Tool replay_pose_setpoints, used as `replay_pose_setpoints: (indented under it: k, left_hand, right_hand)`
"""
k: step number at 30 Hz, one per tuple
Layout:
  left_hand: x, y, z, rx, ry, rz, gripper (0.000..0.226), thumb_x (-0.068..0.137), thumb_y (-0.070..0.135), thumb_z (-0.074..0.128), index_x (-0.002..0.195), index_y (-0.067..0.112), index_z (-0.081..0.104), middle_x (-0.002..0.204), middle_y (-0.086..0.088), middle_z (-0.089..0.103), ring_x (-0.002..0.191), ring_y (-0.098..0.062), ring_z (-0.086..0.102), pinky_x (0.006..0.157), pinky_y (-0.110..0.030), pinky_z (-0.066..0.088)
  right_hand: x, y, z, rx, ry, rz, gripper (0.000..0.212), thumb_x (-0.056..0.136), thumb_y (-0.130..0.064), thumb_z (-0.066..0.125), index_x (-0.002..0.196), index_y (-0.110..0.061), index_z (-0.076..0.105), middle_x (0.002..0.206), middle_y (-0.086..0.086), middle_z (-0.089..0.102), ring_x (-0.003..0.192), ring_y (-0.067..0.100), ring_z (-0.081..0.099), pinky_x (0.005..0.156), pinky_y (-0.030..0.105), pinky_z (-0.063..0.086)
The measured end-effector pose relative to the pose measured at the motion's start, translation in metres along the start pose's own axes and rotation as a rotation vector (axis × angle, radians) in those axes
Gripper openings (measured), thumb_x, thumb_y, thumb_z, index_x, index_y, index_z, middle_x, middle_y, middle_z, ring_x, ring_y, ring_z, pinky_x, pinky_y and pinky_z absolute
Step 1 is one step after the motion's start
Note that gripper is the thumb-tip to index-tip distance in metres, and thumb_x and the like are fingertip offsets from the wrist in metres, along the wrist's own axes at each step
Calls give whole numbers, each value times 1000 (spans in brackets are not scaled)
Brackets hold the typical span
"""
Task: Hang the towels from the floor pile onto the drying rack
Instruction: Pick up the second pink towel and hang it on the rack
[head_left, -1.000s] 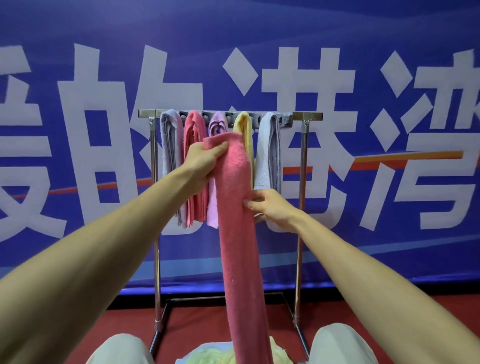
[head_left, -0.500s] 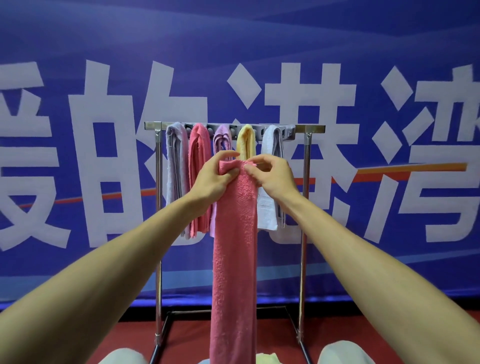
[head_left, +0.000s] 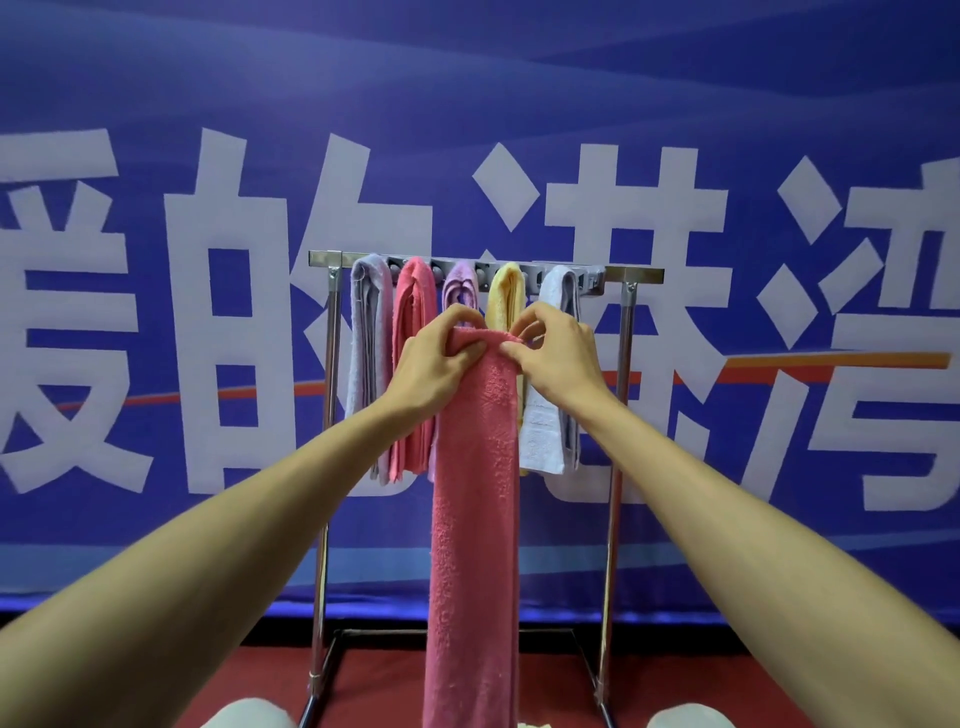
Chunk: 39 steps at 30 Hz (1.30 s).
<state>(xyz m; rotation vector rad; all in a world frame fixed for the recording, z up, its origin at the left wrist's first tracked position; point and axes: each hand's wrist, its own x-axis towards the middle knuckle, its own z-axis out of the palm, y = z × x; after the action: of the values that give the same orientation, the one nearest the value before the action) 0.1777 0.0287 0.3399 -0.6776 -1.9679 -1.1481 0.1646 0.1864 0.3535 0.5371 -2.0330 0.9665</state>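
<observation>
A long pink towel (head_left: 475, 493) hangs straight down in front of the metal drying rack (head_left: 636, 274). My left hand (head_left: 434, 361) grips its top edge from the left. My right hand (head_left: 558, 353) pinches the same edge from the right. The top edge sits below the rack's bar. Several towels hang on the rack: a lavender one (head_left: 366, 332), a pink one (head_left: 413, 301), a purple one (head_left: 460, 286), a yellow one (head_left: 506, 293) and a white one (head_left: 553, 415). The floor pile is hidden behind the held towel.
A blue banner (head_left: 519, 78) with large white characters fills the wall behind the rack. The rack's legs (head_left: 615, 519) stand on a red floor (head_left: 374, 686). My knees (head_left: 244, 714) show at the bottom edge.
My right hand rose from the towel's middle to its top edge, beside my left hand. The view tilted up, so the floor pile dropped out of sight.
</observation>
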Motion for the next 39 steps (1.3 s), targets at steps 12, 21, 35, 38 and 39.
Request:
replay_pose_setpoints:
  k: [12, 21, 35, 38, 39]
  left_hand:
    - [-3, -7, 1, -15, 0, -51, 16, 94, 17, 59, 108, 23, 59, 92, 19, 59, 85, 2, 57, 66, -9, 46]
    - [7, -2, -16, 235, -155, -99, 15, 96, 28, 57, 98, 13, 61, 95, -3, 65, 82, -17, 62, 71, -32, 55]
    - [18, -3, -35, 546, -392, -48, 14, 96, 28, 56, 90, 15, 52, 84, 5, 54, 72, -10, 50, 59, -22, 35]
    - [16, -7, -34, 540, -382, -94, 18, 94, 22, 58, 108, 11, 58, 98, 1, 55, 88, -16, 54, 72, -25, 40]
    - [15, -7, -34, 545, -382, -89, 18, 94, 22, 58, 108, 10, 59, 98, 1, 56, 88, -16, 54, 73, -26, 40]
  right_hand:
    - [4, -2, -4, 129, -180, 125, 10, 81, -16, 77, 89, -12, 72, 82, 5, 71, 76, 17, 69, 75, 31, 59]
    - [24, -7, -15, 47, -155, 91, 8, 81, -10, 75, 89, -12, 75, 83, 4, 72, 83, 17, 69, 71, 29, 58]
    - [30, 5, -35, -3, -341, 78, 20, 86, -9, 71, 106, -8, 74, 94, 5, 74, 83, 12, 70, 81, 26, 58]
    - [30, 4, -46, 85, -451, 128, 22, 81, 0, 72, 103, -3, 73, 89, 7, 74, 81, 18, 71, 74, 25, 59]
    - [29, 5, -49, 101, -466, 141, 22, 80, 3, 72, 101, -2, 73, 87, 8, 74, 80, 19, 72, 72, 24, 59]
